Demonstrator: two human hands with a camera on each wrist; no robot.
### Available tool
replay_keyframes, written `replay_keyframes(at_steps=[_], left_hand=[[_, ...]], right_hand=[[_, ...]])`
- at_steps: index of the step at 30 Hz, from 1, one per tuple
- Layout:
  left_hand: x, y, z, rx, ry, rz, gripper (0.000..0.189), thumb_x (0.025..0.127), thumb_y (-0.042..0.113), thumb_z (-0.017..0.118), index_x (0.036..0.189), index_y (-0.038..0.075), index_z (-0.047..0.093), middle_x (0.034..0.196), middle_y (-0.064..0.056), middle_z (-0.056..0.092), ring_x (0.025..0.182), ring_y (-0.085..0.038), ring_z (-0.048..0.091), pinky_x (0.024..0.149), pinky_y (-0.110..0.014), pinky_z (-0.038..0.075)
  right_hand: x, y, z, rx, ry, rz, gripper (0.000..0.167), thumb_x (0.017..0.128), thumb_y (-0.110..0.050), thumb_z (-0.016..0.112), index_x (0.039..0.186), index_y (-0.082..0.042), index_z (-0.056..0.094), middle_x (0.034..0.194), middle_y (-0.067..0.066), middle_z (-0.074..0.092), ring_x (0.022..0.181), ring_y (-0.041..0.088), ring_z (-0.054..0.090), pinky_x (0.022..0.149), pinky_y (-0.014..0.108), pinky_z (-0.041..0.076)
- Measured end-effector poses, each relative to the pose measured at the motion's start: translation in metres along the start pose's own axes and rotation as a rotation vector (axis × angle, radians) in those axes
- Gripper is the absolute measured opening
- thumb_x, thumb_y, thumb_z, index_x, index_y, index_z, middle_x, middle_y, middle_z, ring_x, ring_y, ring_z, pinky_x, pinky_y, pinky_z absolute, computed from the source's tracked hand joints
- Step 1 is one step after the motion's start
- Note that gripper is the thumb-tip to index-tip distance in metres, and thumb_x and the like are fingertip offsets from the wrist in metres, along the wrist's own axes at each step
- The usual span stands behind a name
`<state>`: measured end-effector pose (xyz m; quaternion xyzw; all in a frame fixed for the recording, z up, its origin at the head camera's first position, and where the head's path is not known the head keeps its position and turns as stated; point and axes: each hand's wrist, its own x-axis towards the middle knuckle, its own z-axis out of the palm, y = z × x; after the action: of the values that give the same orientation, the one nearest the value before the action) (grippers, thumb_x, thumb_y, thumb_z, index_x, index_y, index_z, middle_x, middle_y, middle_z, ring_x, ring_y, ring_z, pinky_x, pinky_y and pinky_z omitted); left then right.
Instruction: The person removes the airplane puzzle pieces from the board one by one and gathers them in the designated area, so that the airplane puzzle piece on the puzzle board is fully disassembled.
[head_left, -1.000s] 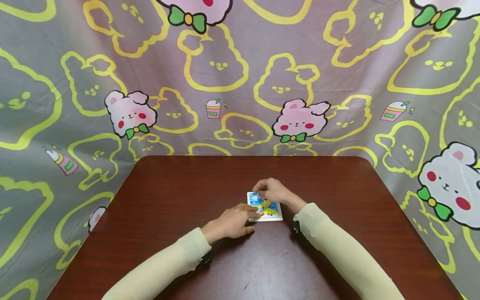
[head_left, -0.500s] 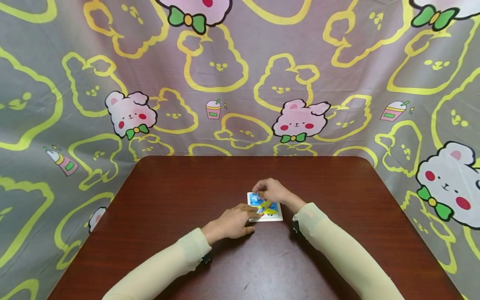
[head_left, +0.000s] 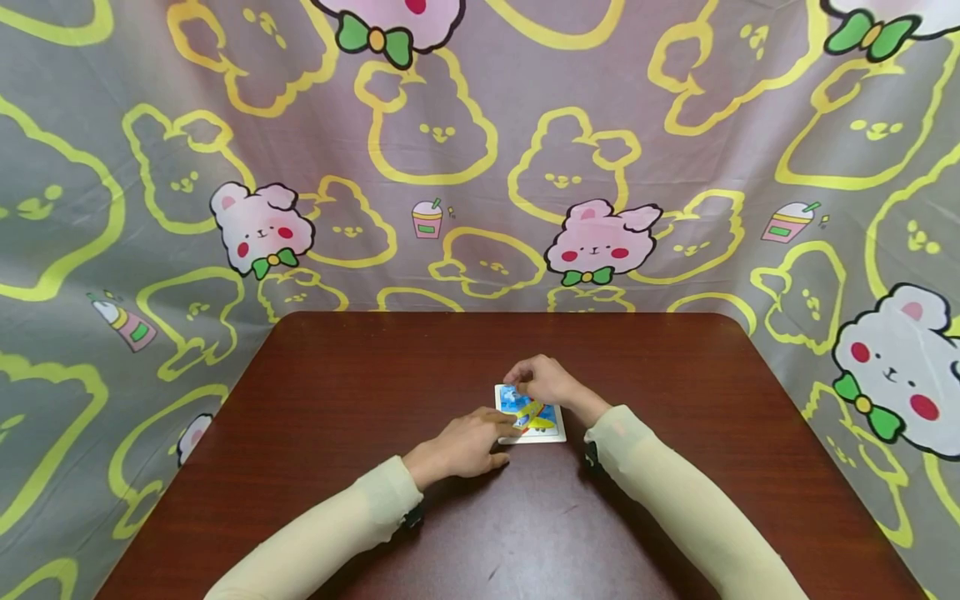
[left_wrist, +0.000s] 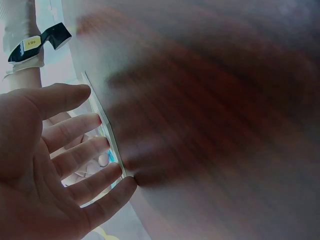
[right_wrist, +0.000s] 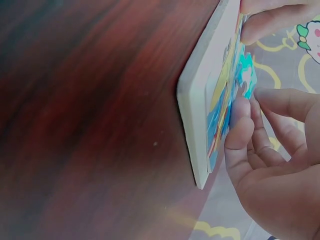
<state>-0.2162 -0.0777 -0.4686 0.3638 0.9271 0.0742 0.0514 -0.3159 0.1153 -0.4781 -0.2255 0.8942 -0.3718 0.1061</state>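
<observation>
A small, thick, white-edged jigsaw puzzle board [head_left: 557,435] lies on the table, its picture a yellow airplane on a blue sky. My left hand [head_left: 461,442] rests with extended fingertips on its left part and edge. In the left wrist view the spread fingers [left_wrist: 75,155] reach to the board's edge. Over the far side is my right hand [head_left: 551,382], fingers bent and thumb tip low. From the right wrist view, a teal and white puzzle piece [right_wrist: 247,74] stands tilted up from the picture, pinched at the fingertips. Part of the picture is hidden behind both hands.
The board sits on a dark reddish-brown table [head_left: 360,367] with rounded far corners. A grey curtain [head_left: 480,200] printed with cartoon bears surrounds the back and sides. Both forearms wear pale sleeves, with a dark wrist device [left_wrist: 40,45] visible on the right one.
</observation>
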Motion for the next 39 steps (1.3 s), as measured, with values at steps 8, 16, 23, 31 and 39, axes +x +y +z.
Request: replay_keyframes(at_steps=[8, 16, 23, 31, 39], left_hand=[[-0.0006, 0.0000, 0.0007, -0.007, -0.008, -0.001, 0.044, 0.092, 0.031, 0.069, 0.135, 0.022, 0.064, 0.147, -0.001, 0.056, 0.136, -0.023, 0.051, 0.101, -0.044, 0.053], [-0.0003, -0.0005, 0.0008, 0.000, -0.008, -0.001, 0.045, 0.092, 0.032, 0.069, 0.136, 0.022, 0.064, 0.147, -0.001, 0.056, 0.136, -0.023, 0.051, 0.102, -0.043, 0.052], [-0.0003, -0.0008, 0.0010, 0.000, -0.001, 0.004, 0.044, 0.092, 0.032, 0.069, 0.135, 0.023, 0.064, 0.146, 0.000, 0.057, 0.136, -0.023, 0.051, 0.101, -0.043, 0.052], [0.0006, -0.0012, 0.0012, 0.000, -0.006, 0.004, 0.044, 0.093, 0.032, 0.069, 0.136, 0.023, 0.064, 0.147, 0.000, 0.056, 0.137, -0.023, 0.050, 0.102, -0.042, 0.052], [-0.0004, 0.0001, -0.0004, 0.007, 0.007, 0.008, 0.044, 0.092, 0.031, 0.070, 0.134, 0.022, 0.065, 0.146, -0.001, 0.057, 0.135, -0.024, 0.052, 0.101, -0.043, 0.053]], right_hand=[[0.0000, -0.0003, 0.0006, 0.012, -0.010, 0.020, 0.020, 0.090, -0.003, 0.064, 0.103, -0.010, 0.078, 0.099, 0.006, 0.077, 0.075, 0.011, 0.069, 0.059, 0.025, 0.051], [0.0008, -0.0012, 0.0012, -0.017, -0.010, 0.013, 0.021, 0.089, -0.002, 0.066, 0.102, -0.013, 0.078, 0.100, 0.004, 0.077, 0.082, 0.011, 0.068, 0.067, 0.025, 0.053], [0.0010, -0.0023, 0.0014, -0.021, 0.016, 0.001, 0.022, 0.084, -0.001, 0.070, 0.099, -0.013, 0.079, 0.094, 0.001, 0.078, 0.081, 0.011, 0.068, 0.069, 0.027, 0.054], [0.0001, -0.0022, 0.0019, -0.010, 0.031, 0.030, 0.017, 0.085, -0.005, 0.074, 0.096, -0.017, 0.079, 0.090, -0.001, 0.076, 0.082, 0.011, 0.066, 0.069, 0.028, 0.054], [-0.0004, 0.0002, -0.0003, 0.001, 0.052, 0.042, 0.017, 0.083, -0.006, 0.076, 0.095, -0.018, 0.079, 0.087, -0.002, 0.076, 0.079, 0.009, 0.067, 0.066, 0.026, 0.054]])
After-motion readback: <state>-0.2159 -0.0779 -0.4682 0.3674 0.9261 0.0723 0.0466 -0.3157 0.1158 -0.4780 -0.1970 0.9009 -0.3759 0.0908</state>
